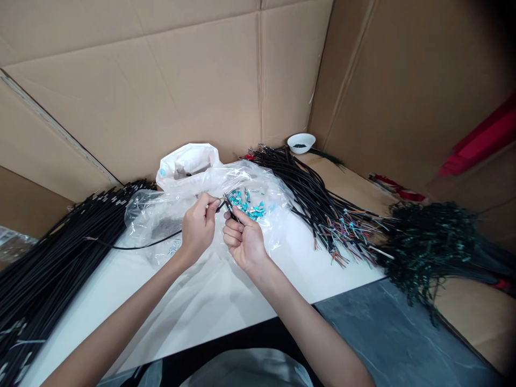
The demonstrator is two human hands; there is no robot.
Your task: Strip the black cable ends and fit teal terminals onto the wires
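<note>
My left hand (199, 223) is closed, pinching a thin black cable (149, 246) near its end. The rest of that cable trails out to the left and finishes in bare wire tips. Just to the right, my right hand (246, 236) is wrapped round a small dark hand tool (230, 207) that looks like snips. Its tips are at the cable end, between the two hands; whether they touch it I cannot tell. Behind the hands, small turquoise and silver pieces (245, 204) lie on a clear plastic bag (278, 185).
Long black cables (84, 231) are heaped at the left. A bundle with coloured wire ends (306, 188) lies right. A white bowl (301, 143) and white bag (187, 164) stand behind. Dark green curly strips (433, 242) pile up far right, before cardboard walls (201, 80).
</note>
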